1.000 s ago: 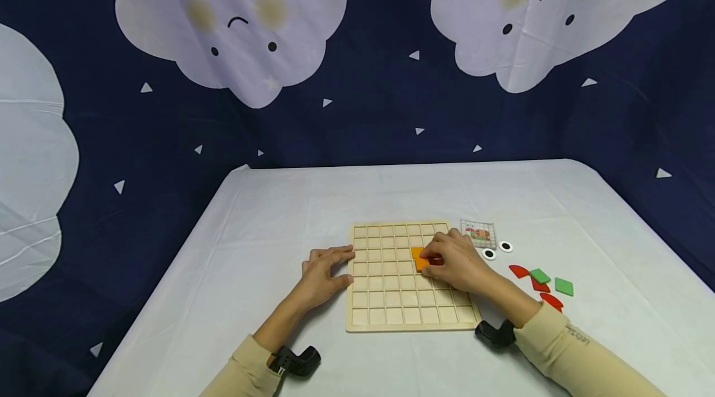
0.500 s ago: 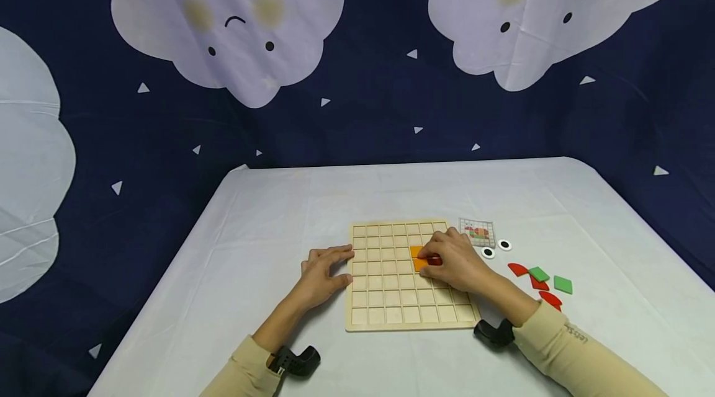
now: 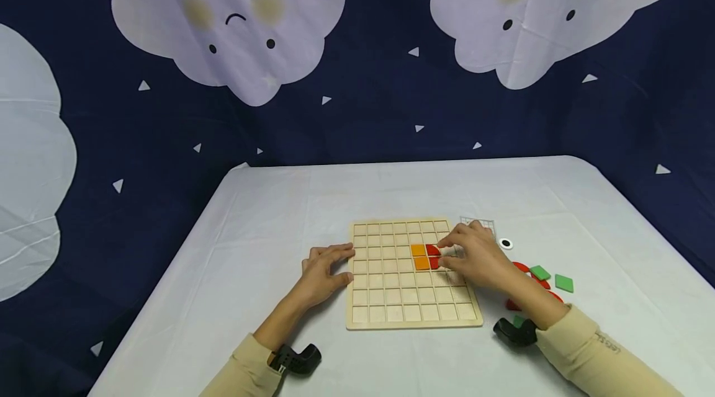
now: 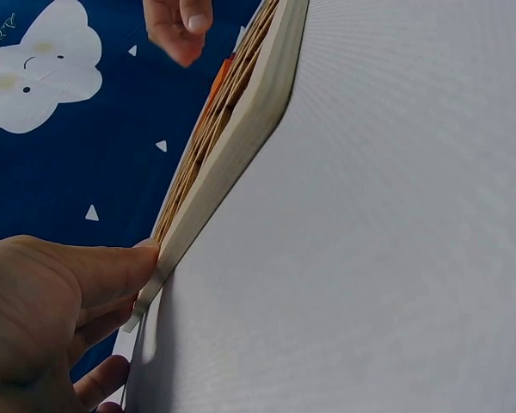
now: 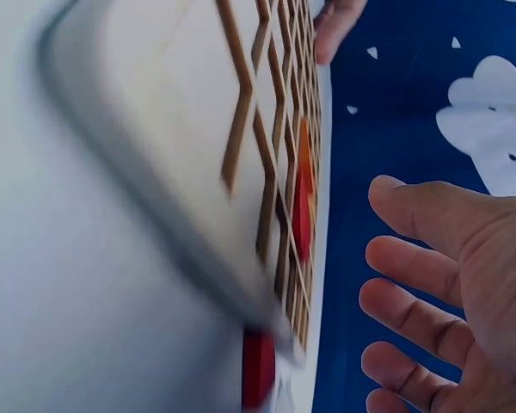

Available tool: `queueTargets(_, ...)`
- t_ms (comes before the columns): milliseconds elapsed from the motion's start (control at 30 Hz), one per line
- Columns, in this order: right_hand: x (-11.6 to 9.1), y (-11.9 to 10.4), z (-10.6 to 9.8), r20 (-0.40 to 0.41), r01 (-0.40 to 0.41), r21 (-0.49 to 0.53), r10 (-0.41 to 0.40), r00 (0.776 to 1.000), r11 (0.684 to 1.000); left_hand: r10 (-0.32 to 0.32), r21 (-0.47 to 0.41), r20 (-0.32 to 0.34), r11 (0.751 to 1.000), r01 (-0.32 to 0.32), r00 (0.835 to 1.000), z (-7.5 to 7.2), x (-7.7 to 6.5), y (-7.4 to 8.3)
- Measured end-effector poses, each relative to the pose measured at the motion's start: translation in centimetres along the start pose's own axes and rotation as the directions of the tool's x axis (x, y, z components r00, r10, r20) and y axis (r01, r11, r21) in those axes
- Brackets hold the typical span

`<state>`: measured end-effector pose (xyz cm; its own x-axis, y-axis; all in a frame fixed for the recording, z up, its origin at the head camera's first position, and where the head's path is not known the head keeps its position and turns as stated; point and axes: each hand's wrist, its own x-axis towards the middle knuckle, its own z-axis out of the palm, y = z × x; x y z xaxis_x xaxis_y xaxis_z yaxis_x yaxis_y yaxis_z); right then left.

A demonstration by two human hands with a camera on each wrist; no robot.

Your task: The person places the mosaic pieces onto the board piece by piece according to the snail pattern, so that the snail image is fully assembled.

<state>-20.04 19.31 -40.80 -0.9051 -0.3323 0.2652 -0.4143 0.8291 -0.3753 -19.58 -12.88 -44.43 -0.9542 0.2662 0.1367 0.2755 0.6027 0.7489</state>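
Note:
A wooden grid board (image 3: 385, 298) lies on the white-covered table. In its right half, two orange square tiles (image 3: 418, 250) sit one behind the other, with two red curved-edge tiles (image 3: 432, 250) directly to their right. My right hand (image 3: 477, 254) hovers just right of the red tiles, fingers apart and nothing between them; the right wrist view shows the same loose fingers (image 5: 404, 310). At the board's left edge, my left hand (image 3: 321, 276) touches the rim with thumb and fingertips. The left wrist view shows its thumb (image 4: 112, 271) against the rim.
Right of the board lie a white disc with a black dot (image 3: 505, 244), green tiles (image 3: 564, 283) and several red pieces (image 3: 521, 267), partly behind my right forearm. A clear printed card (image 3: 466, 221) is mostly hidden by my right hand. A patterned dark cloth hangs behind.
My right hand has let go of the red tiles and moved right and slightly back, uncovering both beside the orange ones. The left hand stays at the board's edge.

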Motion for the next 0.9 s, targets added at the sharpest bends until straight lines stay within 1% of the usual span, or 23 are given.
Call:
queueTargets(233, -2.0, 2.5, -1.9, -0.048, -0.061, -0.016, 0.06, 0.997, 0.998, 0.019, 0.01, 0.003, 1.0, -0.019, 1.0, -0.1, 0.0, 0.0)
queueTargets(400, -3.4, 4.4, -2.8, -0.068, -0.117, -0.035, 0.115, 0.991, 0.992, 0.011, 0.004, 0.007, 1.0, -0.011, 1.0, -0.1, 0.0, 0.0)
queueTargets(500, -4.2, 5.4, -3.1, -0.062, -0.162, -0.049, 0.159, 0.985, 0.986, 0.012, 0.004, 0.005, 1.0, -0.012, 1.0, -0.1, 0.1, 0.0)
queueTargets(633, -5.1, 6.4, -3.3, -0.047, -0.202, -0.072, 0.199, 0.979, 0.977, 0.017, 0.004, 0.001, 1.0, -0.017, 1.0, 0.0, 0.1, 0.0)
queueTargets(900, -6.2, 7.4, -3.3, -0.035, -0.255, -0.104, 0.253, 0.967, 0.961, 0.004, -0.004, 0.006, 1.0, -0.004, 1.0, 0.1, 0.0, -0.1)
